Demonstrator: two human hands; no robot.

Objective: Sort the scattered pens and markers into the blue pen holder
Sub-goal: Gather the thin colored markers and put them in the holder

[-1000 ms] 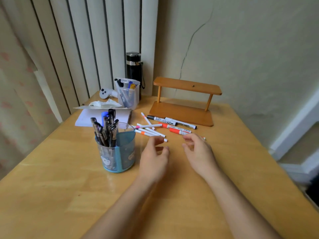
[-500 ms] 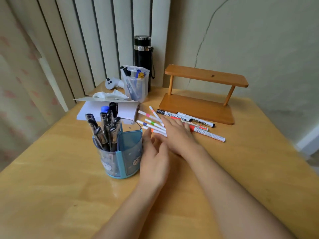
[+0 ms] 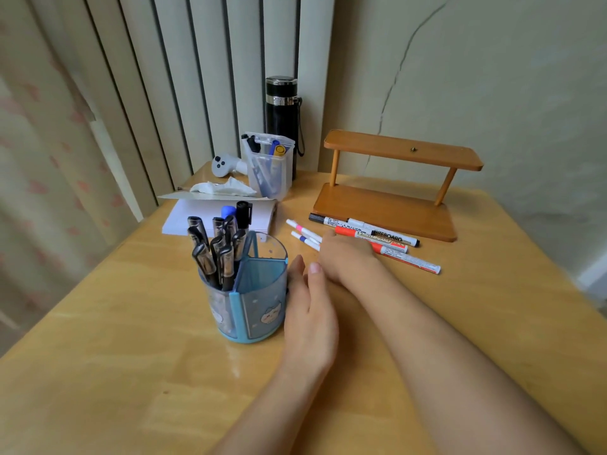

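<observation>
The blue pen holder (image 3: pixel 262 303) stands on the wooden table, and its left compartment is full of black pens (image 3: pixel 216 251). My left hand (image 3: pixel 308 310) lies along the holder's right side with its fingers straight and touching the wall. My right hand (image 3: pixel 345 257) is curled down over a bunch of thin white pens (image 3: pixel 303 233), whose coloured ends stick out to the left of my knuckles. Several whiteboard markers (image 3: pixel 381 236), orange-capped and black-capped, lie just beyond and to the right of that hand.
A small wooden shelf (image 3: pixel 387 211) stands behind the markers. Further left at the back are a black flask (image 3: pixel 281 110), a clear plastic pen box (image 3: pixel 271 172), a white controller (image 3: pixel 223 164), a crumpled tissue (image 3: pixel 223 188) and a white notepad (image 3: pixel 197 218). Blinds and a curtain hang behind.
My right hand reached forward onto the thin pens and curled over them, so fewer show. My left hand moved up against the holder's side. The camera came closer.
</observation>
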